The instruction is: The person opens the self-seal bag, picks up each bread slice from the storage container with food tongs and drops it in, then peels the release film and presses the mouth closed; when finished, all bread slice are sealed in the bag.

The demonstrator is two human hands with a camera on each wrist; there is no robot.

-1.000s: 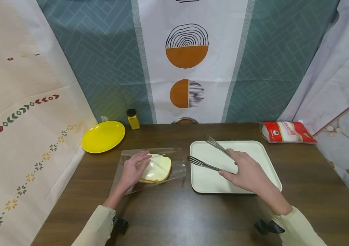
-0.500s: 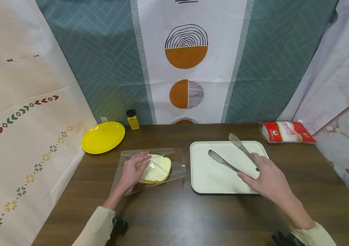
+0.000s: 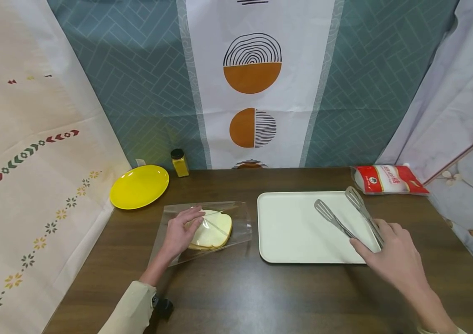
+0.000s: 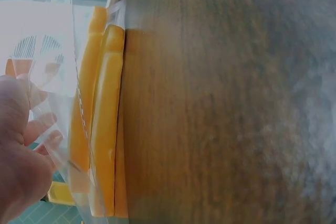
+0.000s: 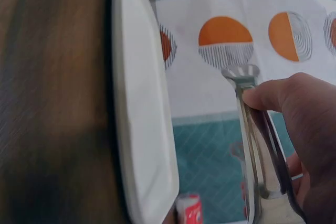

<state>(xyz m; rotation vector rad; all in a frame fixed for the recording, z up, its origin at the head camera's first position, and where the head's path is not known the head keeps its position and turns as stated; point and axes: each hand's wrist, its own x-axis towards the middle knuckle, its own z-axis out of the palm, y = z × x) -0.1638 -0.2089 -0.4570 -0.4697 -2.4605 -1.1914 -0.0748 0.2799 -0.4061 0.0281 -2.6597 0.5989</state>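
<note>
Thin bread slices (image 3: 211, 230) with golden crusts (image 4: 107, 114) lie stacked in a clear plastic bag (image 3: 242, 227) on the table. My left hand (image 3: 181, 230) holds the bag at its left part, fingers curled beside the bread; the left wrist view shows the film at the fingers (image 4: 39, 129). My right hand (image 3: 399, 257) grips metal tongs (image 3: 336, 220) with the thumb on one arm and the fingers on the other. The tongs' slotted ends are spread apart, pointing away over the right part of a white tray (image 3: 290, 227), with nothing between them.
A yellow plate (image 3: 139, 187) stands at the back left, beside a small yellow jar (image 3: 180, 163) with a black lid. At the back right lies a red and white packet (image 3: 391, 179). Cloth hangings (image 3: 253, 134) enclose the wooden table (image 3: 236, 297).
My right hand has moved right with the tongs, from over the tray's middle to its right edge. My left hand, the bag and the bread slices stay in place.
</note>
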